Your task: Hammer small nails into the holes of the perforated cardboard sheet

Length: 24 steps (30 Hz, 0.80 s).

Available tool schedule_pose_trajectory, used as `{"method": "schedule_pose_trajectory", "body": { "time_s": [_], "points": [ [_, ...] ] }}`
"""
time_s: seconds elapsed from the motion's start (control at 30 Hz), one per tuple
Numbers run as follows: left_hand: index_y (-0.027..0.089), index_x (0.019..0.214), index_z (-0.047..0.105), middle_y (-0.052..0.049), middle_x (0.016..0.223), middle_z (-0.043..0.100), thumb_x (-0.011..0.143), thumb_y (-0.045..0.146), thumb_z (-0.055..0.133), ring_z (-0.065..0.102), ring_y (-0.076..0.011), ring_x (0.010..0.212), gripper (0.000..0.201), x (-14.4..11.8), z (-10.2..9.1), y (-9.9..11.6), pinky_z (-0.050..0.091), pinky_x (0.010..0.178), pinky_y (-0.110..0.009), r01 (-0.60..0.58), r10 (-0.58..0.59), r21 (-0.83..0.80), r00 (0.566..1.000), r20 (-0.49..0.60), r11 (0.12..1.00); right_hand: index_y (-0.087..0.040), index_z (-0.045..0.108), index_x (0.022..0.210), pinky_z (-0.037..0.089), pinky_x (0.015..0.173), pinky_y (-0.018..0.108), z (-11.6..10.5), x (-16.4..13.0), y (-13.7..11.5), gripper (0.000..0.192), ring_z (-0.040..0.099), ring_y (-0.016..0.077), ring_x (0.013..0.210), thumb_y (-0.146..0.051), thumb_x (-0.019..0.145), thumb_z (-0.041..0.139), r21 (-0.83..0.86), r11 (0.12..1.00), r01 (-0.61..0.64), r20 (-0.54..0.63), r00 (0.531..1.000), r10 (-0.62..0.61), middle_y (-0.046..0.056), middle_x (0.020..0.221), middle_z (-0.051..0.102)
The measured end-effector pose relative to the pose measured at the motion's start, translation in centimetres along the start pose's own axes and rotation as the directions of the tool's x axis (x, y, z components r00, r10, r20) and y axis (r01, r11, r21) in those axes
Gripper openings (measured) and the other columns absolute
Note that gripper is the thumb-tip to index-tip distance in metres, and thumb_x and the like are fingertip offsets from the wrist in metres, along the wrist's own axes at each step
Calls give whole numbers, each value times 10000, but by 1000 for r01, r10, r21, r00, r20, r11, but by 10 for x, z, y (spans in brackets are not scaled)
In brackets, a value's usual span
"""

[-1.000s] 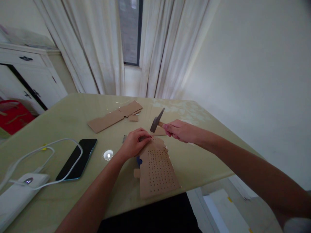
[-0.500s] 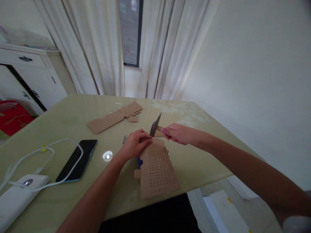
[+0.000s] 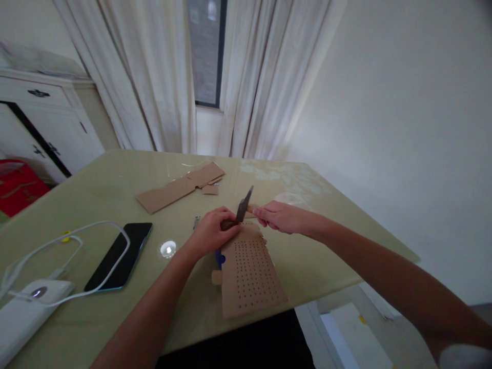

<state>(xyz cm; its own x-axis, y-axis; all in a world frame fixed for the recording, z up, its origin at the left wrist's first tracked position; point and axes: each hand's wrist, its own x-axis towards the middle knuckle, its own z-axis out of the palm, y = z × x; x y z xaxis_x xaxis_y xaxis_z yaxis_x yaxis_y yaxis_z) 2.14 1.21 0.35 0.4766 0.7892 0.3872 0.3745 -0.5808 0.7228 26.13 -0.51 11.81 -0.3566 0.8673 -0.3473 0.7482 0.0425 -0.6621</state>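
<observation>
My right hand (image 3: 277, 215) grips the short wooden handle of a hammer (image 3: 243, 205). The dark metal head is down beside the fingertips of my left hand (image 3: 213, 229). My left hand is closed in a pinch at the far end of a brown cardboard piece (image 3: 251, 271), and what lies between its fingers is too small and covered to make out. Rows of small punched holes run along the cardboard, and its right edge is ragged. Something blue (image 3: 220, 258) and a small tan block (image 3: 217, 277) stick out from under its left side.
A long cardboard strip (image 3: 172, 192) and a small cardboard scrap (image 3: 209, 189) lie further back on the table (image 3: 307, 246). On the left are a black phone (image 3: 119, 256), a white power strip (image 3: 34, 320) and a looped white cable (image 3: 90, 224). A wall rises at the right.
The hammer head has come down slightly, closer to my left fingertips. My left hand remains at the same spot on the cardboard.
</observation>
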Motion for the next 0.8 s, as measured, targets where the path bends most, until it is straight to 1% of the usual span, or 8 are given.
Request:
{"method": "schedule_pose_trajectory", "body": {
  "time_s": [0.1,0.2,0.27,0.33,0.4,0.5,0.6,0.8],
  "points": [
    [216,1052,821,-65,1060,744,890,391,835,709,-230,942,239,0,0,1,539,888,-376,-7,7,9,1000,2,1000,-212,567,747,232,377,215,-6,-4,1,636,328,88,422,-792,1000,495,61,998,22,-45,999,-19,-63,548,422],
    [209,1110,811,-78,1132,730,862,428,869,709,-253,1018,336,0,0,1,546,953,-410,-2,2,8,1000,-4,1000,-217,562,780,233,388,225,-7,-6,1,604,305,91,431,-763,1022,477,88,996,33,-73,997,-27,-66,565,420],
    [206,1119,801,-75,1146,715,865,434,866,707,-255,1035,347,0,1,1,551,971,-419,1,-1,10,1000,-3,1000,-212,560,761,265,426,237,-2,-3,2,582,340,101,455,-702,1057,454,12,1000,21,-48,999,-20,-54,569,435],
    [209,1133,791,-70,1160,697,864,433,864,705,-252,1048,357,-1,1,1,558,982,-419,1,-1,7,1000,-1,1000,-202,566,729,311,484,253,4,0,4,569,410,120,509,-635,1079,450,-88,996,8,-17,1000,-10,-28,588,478],
    [213,1177,776,-71,1195,677,863,433,860,703,-253,1073,392,-1,2,1,561,1003,-425,3,-3,1,1000,-7,1000,-195,577,713,338,538,266,8,2,5,564,457,138,567,-603,1084,461,-143,990,7,-3,1000,-8,-9,608,509],
    [200,1220,747,-86,1258,649,850,442,859,695,-268,1118,456,-1,3,1,560,1035,-444,15,-15,-1,1000,-25,1000,-199,574,741,327,566,276,5,1,5,558,439,141,569,-606,1094,432,-129,991,19,-31,999,-23,-24,594,479],
    [189,1219,733,-99,1273,641,848,447,854,688,-279,1135,468,-2,3,0,558,1049,-461,29,-29,0,999,-29,1000,-209,556,758,319,568,279,4,1,5,547,418,140,543,-587,1111,378,-114,993,42,-62,997,-50,-39,576,445],
    [202,1242,734,-100,1272,642,839,474,863,682,-281,1150,503,-2,3,-3,548,1072,-463,19,-20,-24,999,-35,1000,-196,597,686,365,597,285,12,6,8,535,495,157,591,-495,1104,451,-175,981,90,18,996,-88,-4,599,513]
  ]
}}
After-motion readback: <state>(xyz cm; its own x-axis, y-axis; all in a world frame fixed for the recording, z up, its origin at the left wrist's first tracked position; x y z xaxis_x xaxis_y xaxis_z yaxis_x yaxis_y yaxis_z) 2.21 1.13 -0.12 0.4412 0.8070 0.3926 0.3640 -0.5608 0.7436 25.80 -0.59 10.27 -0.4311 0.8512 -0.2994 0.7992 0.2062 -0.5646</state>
